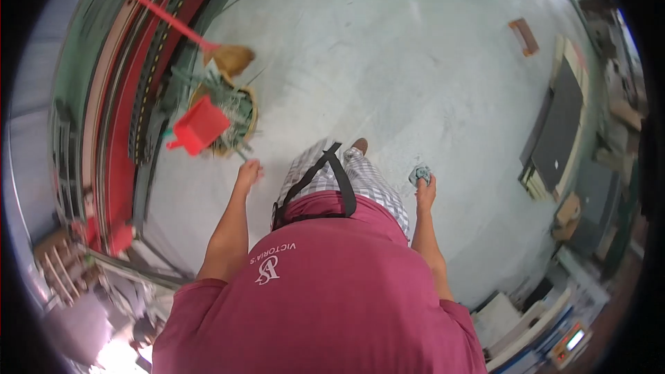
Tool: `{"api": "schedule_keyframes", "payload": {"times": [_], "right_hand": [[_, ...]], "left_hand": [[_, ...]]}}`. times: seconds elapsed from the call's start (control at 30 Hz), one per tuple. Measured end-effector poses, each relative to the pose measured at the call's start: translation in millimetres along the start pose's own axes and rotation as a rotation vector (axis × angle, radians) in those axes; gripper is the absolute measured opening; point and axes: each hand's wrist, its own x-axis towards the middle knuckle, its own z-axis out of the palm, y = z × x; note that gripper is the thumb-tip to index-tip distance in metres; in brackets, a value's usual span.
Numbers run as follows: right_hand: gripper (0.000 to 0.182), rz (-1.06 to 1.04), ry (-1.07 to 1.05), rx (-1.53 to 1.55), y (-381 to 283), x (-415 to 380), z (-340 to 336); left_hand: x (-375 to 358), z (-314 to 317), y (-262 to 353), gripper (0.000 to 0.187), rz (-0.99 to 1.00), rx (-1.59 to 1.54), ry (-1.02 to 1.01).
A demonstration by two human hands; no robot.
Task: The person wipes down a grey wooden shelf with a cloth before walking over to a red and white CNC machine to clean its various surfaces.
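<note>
A crumpled grey-green rag [420, 175] is gripped in my right hand [425, 194], held out beside my right leg above the floor. My left hand [250, 172] hangs out on the other side, slightly blurred, its fingers loosely apart with nothing visible in them. Nearest to it is a round yellowish basket [253, 112] filled with thin green strips and scraps. A red dustpan [202, 125] lies on top of that basket. Just beyond leans a broom [234, 59] with a red handle.
Along the left runs a long red machine [114, 131] with a striped edge. A brown block [524, 36] lies on the floor at the upper right. Dark flat panels [560, 128] are stacked at the right. Equipment with a lit display [574, 339] stands at the lower right.
</note>
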Motion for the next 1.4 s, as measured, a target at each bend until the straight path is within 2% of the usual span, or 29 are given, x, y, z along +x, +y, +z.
{"api": "schedule_keyframes", "payload": {"times": [0.07,0.1,0.2,0.37,0.4,0.47,0.53,0.6,0.63,0.67,0.73,0.8,0.87,0.9,1.0,1.07,1.17,1.37,1.4], "right_hand": [[0.055,-0.089,-0.014,-0.173,-0.1,35.8,-2.2],[0.057,-0.006,-0.074,-0.123,-19.4,43.0,-7.4],[0.056,0.035,-0.147,-0.040,-73.9,54.4,-19.4],[0.057,-0.017,-0.222,-0.120,-141.3,110.1,2.1],[0.058,-0.013,-0.239,-0.135,-157.0,126.6,14.5],[0.058,-0.022,-0.248,-0.110,-182.8,150.4,36.4],[0.058,-0.038,-0.268,-0.092,-214.1,172.3,56.1],[0.058,-0.041,-0.313,-0.181,-251.9,179.0,77.2],[0.057,-0.084,-0.353,-0.165,-272.8,179.7,84.2],[0.057,-0.080,-0.363,-0.173,-278.9,194.4,97.5],[0.057,-0.317,-0.358,-0.250,-279.2,239.9,123.5],[0.056,-0.361,-0.357,-0.201,-317.4,256.1,147.8],[0.056,-0.241,-0.385,-0.106,-386.0,252.0,159.9],[0.055,-0.242,-0.382,-0.116,-410.7,253.9,168.3],[0.057,-0.280,-0.382,-0.071,-451.5,269.4,185.4],[0.056,-0.282,-0.389,-0.117,-466.4,282.3,191.5],[0.054,-0.261,-0.411,-0.198,-475.5,301.9,191.7],[0.050,-0.237,-0.386,-0.329,-485.1,380.3,196.9],[0.049,-0.250,-0.361,-0.377,-490.8,396.7,204.7]], "left_hand": [[-7.2,14.0,15.1,0.034,-0.078,-0.080,0.027],[-8.4,21.7,15.3,0.035,-0.109,-0.101,0.049],[-22.0,46.0,-4.6,0.037,-0.115,-0.162,0.102],[-27.7,79.9,-21.4,0.037,-0.319,-0.136,0.080],[-13.0,80.6,-24.8,0.037,-0.329,-0.142,0.079],[13.0,81.3,-21.3,0.036,-0.198,0.008,-0.034],[45.7,80.4,-0.3,0.035,-0.247,-0.142,0.042],[109.6,69.7,-9.6,0.034,-0.182,-0.144,-0.061],[102.0,65.9,49.8,0.034,-0.199,-0.152,-0.056],[93.1,48.4,125.0,0.032,-0.119,-0.315,0.111],[121.7,27.5,200.1,0.031,-0.056,-0.309,0.159],[168.0,3.3,239.8,0.032,-0.018,-0.266,0.146],[201.3,-18.8,275.2,0.033,0.102,-0.289,0.169],[209.7,-29.0,295.9,0.033,0.097,-0.293,0.173],[218.7,-49.1,353.4,0.033,0.140,-0.403,0.228],[222.6,-54.0,376.9,0.035,0.066,-0.357,0.246],[253.9,-41.7,347.0,0.034,0.039,-0.303,0.265],[251.6,10.6,286.9,0.029,-0.134,-0.330,0.257],[262.0,27.4,254.4,0.031,-0.087,-0.376,0.267]]}}
